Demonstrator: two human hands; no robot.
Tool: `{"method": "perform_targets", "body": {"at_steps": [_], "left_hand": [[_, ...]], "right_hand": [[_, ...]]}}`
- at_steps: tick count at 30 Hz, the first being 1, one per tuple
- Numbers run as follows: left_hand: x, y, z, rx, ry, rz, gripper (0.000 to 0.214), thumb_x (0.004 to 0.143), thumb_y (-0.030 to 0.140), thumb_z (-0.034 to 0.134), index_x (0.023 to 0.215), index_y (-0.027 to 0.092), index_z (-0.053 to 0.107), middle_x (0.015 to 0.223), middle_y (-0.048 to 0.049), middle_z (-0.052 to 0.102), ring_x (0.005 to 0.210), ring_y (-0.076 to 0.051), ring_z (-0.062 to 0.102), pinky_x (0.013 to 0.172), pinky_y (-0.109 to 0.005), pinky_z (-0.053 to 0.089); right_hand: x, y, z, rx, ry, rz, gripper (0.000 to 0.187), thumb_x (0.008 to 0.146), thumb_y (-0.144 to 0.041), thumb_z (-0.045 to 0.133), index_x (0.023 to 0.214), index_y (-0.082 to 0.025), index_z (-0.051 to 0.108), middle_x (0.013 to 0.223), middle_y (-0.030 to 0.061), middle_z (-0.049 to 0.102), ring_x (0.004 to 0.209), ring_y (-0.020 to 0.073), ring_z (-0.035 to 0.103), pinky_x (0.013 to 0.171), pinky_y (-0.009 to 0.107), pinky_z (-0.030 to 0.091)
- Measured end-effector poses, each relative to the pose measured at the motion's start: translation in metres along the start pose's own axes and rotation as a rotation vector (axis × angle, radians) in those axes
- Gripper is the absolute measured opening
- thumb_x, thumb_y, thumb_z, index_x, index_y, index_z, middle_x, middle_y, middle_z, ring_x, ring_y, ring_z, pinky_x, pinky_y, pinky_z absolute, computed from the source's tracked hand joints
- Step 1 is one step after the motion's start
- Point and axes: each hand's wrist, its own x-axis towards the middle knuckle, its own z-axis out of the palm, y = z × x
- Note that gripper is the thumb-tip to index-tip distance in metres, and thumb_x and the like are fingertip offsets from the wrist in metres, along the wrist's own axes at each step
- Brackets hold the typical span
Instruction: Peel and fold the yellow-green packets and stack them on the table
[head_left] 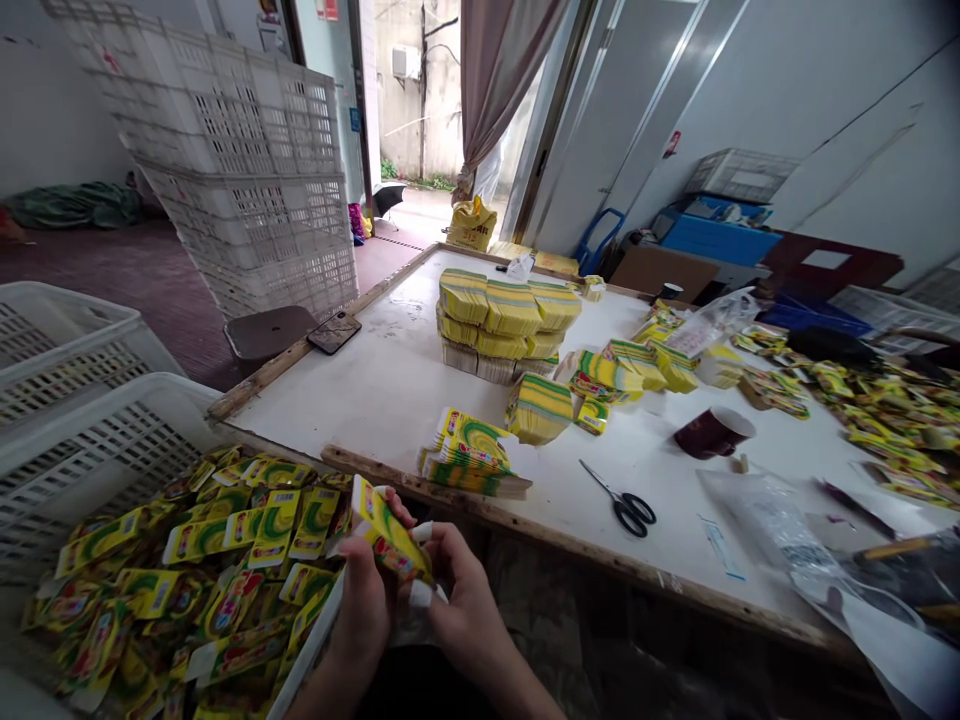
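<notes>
Both my hands hold one small yellow and green printed box point(390, 535) over the near edge of the table. My left hand point(364, 600) grips its left side, with the thumb in front. My right hand point(457, 590) closes on the right end, with white wraps on some of its fingertips. To the left, a white plastic crate point(169, 400) holds a heap of similar boxes point(247, 540). Just beyond my hands, a fanned pile of flat cartons point(476, 450) lies at the table edge.
Stacked carton bundles point(499, 320) stand mid-table. Scissors point(630, 510), a dark mug point(714, 432) and plastic bags point(780, 530) lie to the right; a phone point(334, 333) lies at the left edge. Tall white crates point(255, 150) rise at left. A person point(489, 175) is partly visible at the doorway.
</notes>
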Motion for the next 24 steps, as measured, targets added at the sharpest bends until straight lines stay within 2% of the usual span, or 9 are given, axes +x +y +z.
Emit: {"method": "perform_targets", "body": {"at_steps": [3,6,8,10,14,17,20,22,24], "left_hand": [[-0.002,-0.005,-0.010,0.079,-0.095,-0.046,0.065,0.057,0.067,0.075,0.105,0.024,0.066,0.096,-0.0019,0.069,0.091,-0.020,0.065,0.079,-0.027,0.054],[0.001,-0.009,-0.022,0.201,-0.130,-0.104,0.033,0.072,0.039,0.078,0.098,0.021,0.069,0.085,-0.0013,0.073,0.083,-0.019,0.069,0.076,-0.026,0.054],[0.006,-0.007,-0.031,0.242,-0.158,-0.126,0.028,0.073,0.036,0.077,0.093,0.018,0.071,0.081,-0.0033,0.075,0.077,-0.021,0.070,0.073,-0.030,0.055],[0.013,0.003,-0.040,0.278,-0.245,-0.151,0.033,0.074,0.042,0.075,0.098,0.018,0.072,0.087,-0.0067,0.076,0.082,-0.024,0.071,0.076,-0.033,0.055],[0.025,0.033,-0.054,0.389,-0.451,-0.069,0.076,0.071,0.076,0.054,0.125,0.023,0.060,0.121,-0.0127,0.068,0.112,-0.031,0.062,0.095,-0.041,0.048],[0.023,0.042,-0.052,0.758,-0.631,-0.081,0.091,0.058,0.071,0.072,0.133,0.023,0.053,0.129,-0.0139,0.063,0.118,-0.035,0.057,0.101,-0.046,0.043],[0.011,0.035,-0.040,1.091,-0.756,-0.112,0.080,0.058,0.040,0.084,0.128,0.024,0.052,0.122,-0.0085,0.066,0.114,-0.031,0.059,0.099,-0.043,0.045],[0.002,0.027,-0.034,1.172,-0.745,-0.053,0.056,0.072,0.033,0.072,0.123,0.024,0.050,0.115,-0.0053,0.067,0.108,-0.026,0.062,0.095,-0.039,0.048],[-0.005,0.019,-0.033,1.220,-0.693,0.012,0.049,0.079,0.029,0.062,0.124,0.023,0.043,0.114,-0.0053,0.066,0.105,-0.023,0.063,0.092,-0.036,0.050]], "right_hand": [[0.005,0.001,-0.013,0.075,0.047,-0.061,0.029,0.073,-0.026,0.069,0.099,-0.021,0.058,0.081,-0.0025,0.059,0.074,0.0136,0.052,0.068,0.024,0.041],[0.007,0.001,-0.025,0.080,0.025,-0.070,0.019,0.078,-0.030,0.067,0.093,-0.019,0.063,0.078,-0.0008,0.062,0.075,0.0150,0.057,0.069,0.025,0.045],[0.007,0.002,-0.033,-0.033,0.028,-0.098,0.012,0.079,-0.028,0.066,0.087,-0.019,0.066,0.078,0.0014,0.065,0.075,0.0165,0.059,0.069,0.027,0.046],[0.006,0.002,-0.041,-0.236,0.050,-0.203,0.007,0.081,-0.021,0.063,0.084,-0.018,0.069,0.080,0.0031,0.065,0.074,0.0167,0.059,0.067,0.027,0.046],[0.002,-0.005,-0.057,-0.747,0.031,-0.508,0.030,0.080,-0.002,0.048,0.090,-0.020,0.070,0.082,0.0050,0.065,0.077,0.0184,0.057,0.069,0.031,0.045],[-0.005,-0.012,-0.056,-0.993,-0.070,-0.631,0.029,0.084,-0.003,0.049,0.088,-0.024,0.069,0.077,0.0019,0.065,0.076,0.0184,0.055,0.087,0.042,0.043],[-0.013,-0.011,-0.045,-0.987,-0.093,-0.641,0.025,0.086,-0.008,0.054,0.094,-0.028,0.067,0.085,0.0001,0.065,0.089,0.0194,0.058,0.110,0.053,0.025],[-0.018,-0.002,-0.039,-0.846,0.070,-0.596,0.039,0.084,-0.012,0.058,0.119,-0.030,0.058,0.118,0.0055,0.060,0.117,0.0258,0.051,0.115,0.055,0.017],[-0.019,0.010,-0.036,-0.573,0.247,-0.464,0.062,0.085,-0.023,0.060,0.141,-0.029,0.036,0.145,0.0108,0.040,0.136,0.0303,0.034,0.115,0.055,0.021]]}}
